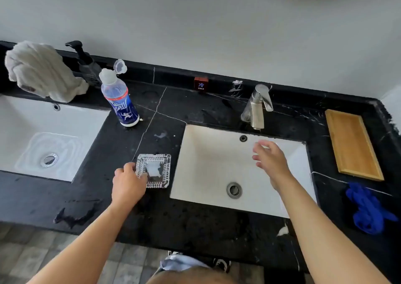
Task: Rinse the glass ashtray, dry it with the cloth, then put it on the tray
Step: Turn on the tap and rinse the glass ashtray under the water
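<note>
A square cut-glass ashtray [156, 170] with white foam in its hollow rests on the black counter between two sinks. My left hand [128, 182] grips its left edge, fingers curled over the rim. My right hand [271, 160] hovers open over the right sink [206, 153], below the steel tap [257, 107], holding nothing. A blue cloth [366, 207] lies crumpled at the counter's right end. Just behind it sits the wooden tray [352, 143], with nothing on it.
An open plastic bottle [119, 98] with a blue label stands behind the ashtray. A white towel [41, 71] and a black pump dispenser [85, 63] sit at the back left. The left sink [26, 118] holds foamy water. A small red block [201, 83] is by the wall.
</note>
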